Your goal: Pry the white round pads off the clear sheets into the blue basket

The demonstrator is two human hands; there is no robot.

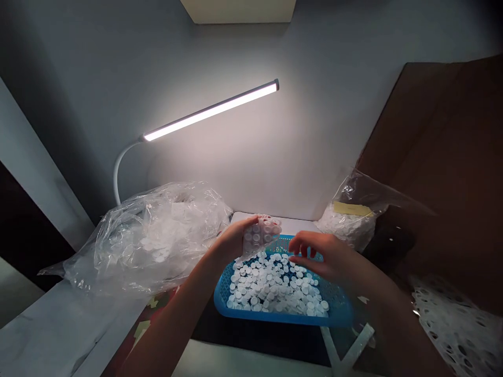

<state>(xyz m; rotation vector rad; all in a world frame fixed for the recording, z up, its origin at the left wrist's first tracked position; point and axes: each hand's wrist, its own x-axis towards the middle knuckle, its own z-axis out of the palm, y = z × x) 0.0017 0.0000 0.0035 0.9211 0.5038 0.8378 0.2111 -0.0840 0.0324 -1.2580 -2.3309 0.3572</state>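
Observation:
My left hand is closed around a clear sheet studded with round white discs, held just above the far left corner of a blue plastic basket. The basket holds a heap of several loose white discs. My right hand hovers over the basket's right side, with its fingers curled and the fingertips pinched together toward the sheet. Whether anything sits between those fingertips is too small to make out.
A big crumpled clear plastic bag lies on the left. A smaller bag of white pieces with a yellow label sits at the back right. A lit bar lamp hangs overhead. A punched white sheet lies at the right, by a brown board.

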